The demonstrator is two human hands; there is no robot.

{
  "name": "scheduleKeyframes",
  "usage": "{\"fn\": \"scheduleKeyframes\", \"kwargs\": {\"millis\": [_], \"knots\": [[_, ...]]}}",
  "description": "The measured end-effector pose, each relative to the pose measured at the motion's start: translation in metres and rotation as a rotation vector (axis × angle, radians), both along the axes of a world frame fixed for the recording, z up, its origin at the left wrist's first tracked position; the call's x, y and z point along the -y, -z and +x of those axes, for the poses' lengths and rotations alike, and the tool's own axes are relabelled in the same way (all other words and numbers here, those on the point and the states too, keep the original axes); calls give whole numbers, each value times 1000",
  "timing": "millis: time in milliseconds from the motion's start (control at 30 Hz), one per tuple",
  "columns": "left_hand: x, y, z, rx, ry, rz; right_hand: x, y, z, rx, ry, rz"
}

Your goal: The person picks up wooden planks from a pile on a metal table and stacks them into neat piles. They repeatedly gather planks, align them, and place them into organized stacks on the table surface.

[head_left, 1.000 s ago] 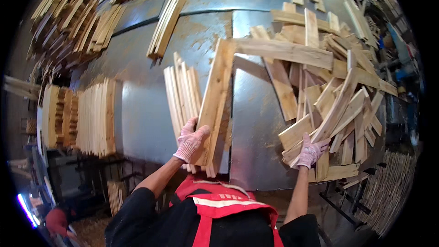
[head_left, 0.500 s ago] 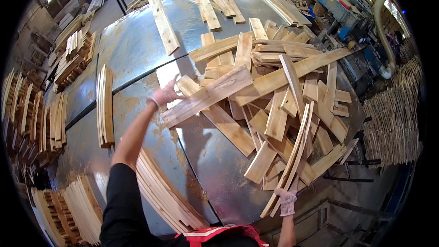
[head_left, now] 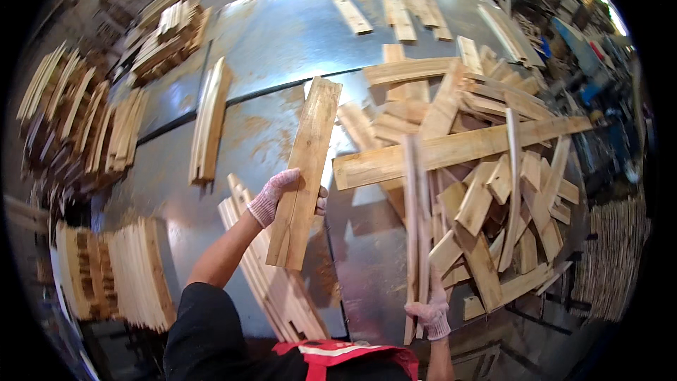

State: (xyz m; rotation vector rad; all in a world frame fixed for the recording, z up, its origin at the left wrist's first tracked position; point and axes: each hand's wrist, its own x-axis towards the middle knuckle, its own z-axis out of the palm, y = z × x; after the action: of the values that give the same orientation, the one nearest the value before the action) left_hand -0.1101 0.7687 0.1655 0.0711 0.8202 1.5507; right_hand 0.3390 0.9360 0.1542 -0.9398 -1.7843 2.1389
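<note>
Left hand (head_left: 276, 194) is clamping fingers round a plank (head_left: 305, 162), right hand (head_left: 431, 312) round slim boards (head_left: 411, 240) near one end — we're risking far ends knocking the jumbled pile (head_left: 477, 197).

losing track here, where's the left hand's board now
In the head view, the board is just left of centre, in the left hand, left of the jumbled pile.

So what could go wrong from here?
1. The right hand grips two upright boards near their lower ends, so the far ends could swing and knock the pile.
2. The pile lies loose and crisscrossed; disturbing one piece might make others slide.
3. The single plank in the left hand overlaps the stack in this view; if lowered carelessly, it could push that out of line.
</note>
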Motion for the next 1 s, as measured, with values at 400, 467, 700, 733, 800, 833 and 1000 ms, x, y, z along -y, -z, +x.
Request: {"fn": "scheduleKeyframes", "kwargs": {"millis": [400,467,700,733,800,833,1000], "knots": [[234,1,70,234,-536,-40,125,103,-161,10,-372,-549],[254,11,77,278,-546,43,157,104,-173,140,-552,-255],[239,10,65,204,-516,-189,159,81,-143,221,-838,692],[229,22,60,98,-522,-244,146,77,-136,279,-847,620],[190,30,17,-173,-466,-282,130,95,-118,288,-813,599],[165,22,-7,-335,-430,-268,123,93,-114,327,-832,581],[-7,-80,-186,-646,-595,-38,99,76,-105,306,-587,466]]}}
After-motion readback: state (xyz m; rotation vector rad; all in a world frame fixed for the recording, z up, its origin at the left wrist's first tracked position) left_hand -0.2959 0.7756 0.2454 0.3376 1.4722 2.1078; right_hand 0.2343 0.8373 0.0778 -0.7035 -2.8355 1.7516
